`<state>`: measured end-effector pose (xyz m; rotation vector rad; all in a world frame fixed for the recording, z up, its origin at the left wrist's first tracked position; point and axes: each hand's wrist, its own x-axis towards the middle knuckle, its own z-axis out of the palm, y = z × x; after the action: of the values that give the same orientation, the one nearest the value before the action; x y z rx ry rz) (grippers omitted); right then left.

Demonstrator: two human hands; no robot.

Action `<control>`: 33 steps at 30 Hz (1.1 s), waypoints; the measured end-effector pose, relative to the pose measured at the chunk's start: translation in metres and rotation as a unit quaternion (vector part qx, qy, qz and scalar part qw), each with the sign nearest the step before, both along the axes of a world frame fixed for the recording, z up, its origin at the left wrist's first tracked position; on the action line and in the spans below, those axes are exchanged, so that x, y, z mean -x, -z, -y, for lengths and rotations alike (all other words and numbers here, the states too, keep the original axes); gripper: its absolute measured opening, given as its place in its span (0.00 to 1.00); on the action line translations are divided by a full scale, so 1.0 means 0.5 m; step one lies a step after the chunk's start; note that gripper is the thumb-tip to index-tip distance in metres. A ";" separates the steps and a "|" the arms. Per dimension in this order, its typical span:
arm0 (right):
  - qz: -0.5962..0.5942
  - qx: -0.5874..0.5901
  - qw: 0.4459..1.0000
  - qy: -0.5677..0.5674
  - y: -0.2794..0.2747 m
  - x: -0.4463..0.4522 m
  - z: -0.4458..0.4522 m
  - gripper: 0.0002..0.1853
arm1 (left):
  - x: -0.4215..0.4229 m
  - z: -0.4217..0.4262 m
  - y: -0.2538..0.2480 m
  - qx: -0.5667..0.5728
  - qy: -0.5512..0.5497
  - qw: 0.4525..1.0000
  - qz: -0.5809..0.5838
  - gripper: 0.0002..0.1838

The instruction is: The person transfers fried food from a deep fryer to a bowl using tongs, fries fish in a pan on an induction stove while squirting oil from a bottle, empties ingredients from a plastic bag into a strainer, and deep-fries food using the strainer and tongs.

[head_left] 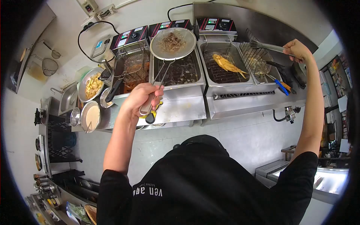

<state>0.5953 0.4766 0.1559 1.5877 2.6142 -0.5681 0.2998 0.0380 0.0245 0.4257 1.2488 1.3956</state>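
Note:
My left hand (144,99) is wrapped round the handle of a round mesh skimmer (190,48). Its mesh sits above the middle fryer (201,77), carrying dark brown fried bits (171,42). Dark oil with floating crumbs shows below. At the right, my raised right hand (298,51) is closed on the end of metal tongs (275,47). The tongs' tips reach over a wire rack (250,56) beside the right fryer (211,83). A whole golden fried fish (228,65) lies in that fryer, over a wire grid.
To the left stand a fryer basket (132,66), a bowl (83,94) of yellow pieces and a bowl (98,119) of pale batter. Blue-handled and orange-handled tools (282,87) lie right of the fryers, near a black pan (299,75). A sink (68,98) is far left.

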 end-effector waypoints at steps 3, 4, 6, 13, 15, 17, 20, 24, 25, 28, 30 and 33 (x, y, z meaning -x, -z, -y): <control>-0.006 0.005 1.000 0.000 -0.005 -0.006 -0.005 0.13 | 0.015 -0.024 -0.008 0.019 -0.008 1.000 0.006 0.08; -0.007 0.005 1.000 0.001 -0.010 -0.008 -0.005 0.13 | 0.022 -0.033 -0.005 0.027 -0.013 1.000 0.006 0.08; -0.011 -0.008 1.000 -0.004 -0.017 -0.013 0.000 0.12 | 0.025 -0.047 0.001 0.040 -0.013 0.999 0.006 0.07; -0.015 -0.015 1.000 -0.002 -0.026 -0.027 -0.025 0.14 | 0.019 -0.074 0.011 0.068 -0.062 0.996 -0.019 0.11; -0.016 -0.004 1.000 -0.015 -0.029 -0.029 -0.028 0.16 | 0.021 -0.075 0.013 0.071 -0.063 0.995 -0.027 0.11; -0.019 -0.004 1.000 -0.014 -0.030 -0.033 -0.036 0.17 | 0.023 -0.070 0.015 0.068 -0.067 0.995 -0.024 0.10; -0.030 0.005 1.000 -0.006 -0.031 -0.036 -0.041 0.17 | 0.018 -0.062 0.015 0.056 -0.065 0.996 -0.029 0.10; -0.029 -0.020 0.999 0.001 -0.027 -0.031 -0.040 0.16 | 0.017 -0.057 0.005 0.051 -0.037 0.997 -0.041 0.08; -0.029 -0.020 0.999 0.004 -0.026 -0.031 -0.043 0.16 | 0.015 -0.057 0.004 0.046 -0.035 0.997 -0.045 0.08; -0.015 0.011 1.000 -0.003 -0.027 -0.030 -0.066 0.16 | 0.015 -0.056 0.009 0.043 -0.032 0.997 -0.062 0.08; -0.027 -0.015 0.999 -0.017 -0.028 -0.041 -0.081 0.16 | 0.019 -0.057 0.017 0.045 -0.035 0.996 -0.066 0.09; -0.041 -0.034 0.999 -0.004 -0.047 -0.044 -0.066 0.15 | 0.020 -0.056 0.017 0.053 -0.041 0.996 -0.066 0.09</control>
<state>0.6174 0.5097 0.1792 1.6064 2.7254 -0.5618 0.2897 0.0657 0.0158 0.4010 1.4550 1.3812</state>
